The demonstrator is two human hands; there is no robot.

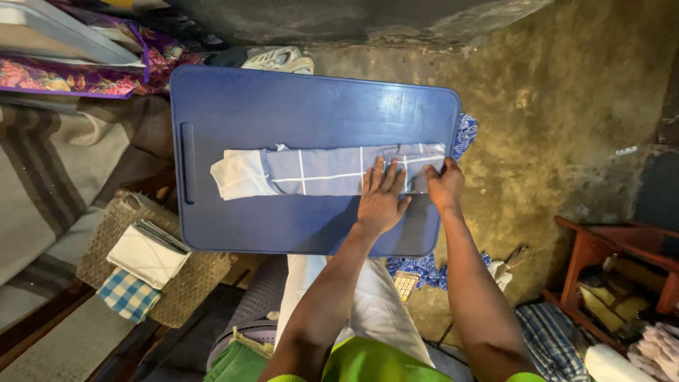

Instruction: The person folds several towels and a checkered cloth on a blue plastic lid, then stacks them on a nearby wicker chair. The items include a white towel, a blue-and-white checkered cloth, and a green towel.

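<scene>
Head view: blue plastic board (283, 106) lies flat across the person's lap, handle slot at its left edge. Folded blue-grey checked cloth (332, 172) lies lengthwise across the board's middle, a pale white end sticking out toward the left edge. Left hand (380, 201) is flat on the cloth near the board's right end, fingers spread wide, palm down. Right hand (444, 185) sits just beside it at the board's right edge, fingers curled, pinching the cloth's right end. Woven basket (187, 283) stands off the board's lower left corner, with folded white cloth (145, 255) and a blue checked piece (129, 295) in it.
</scene>
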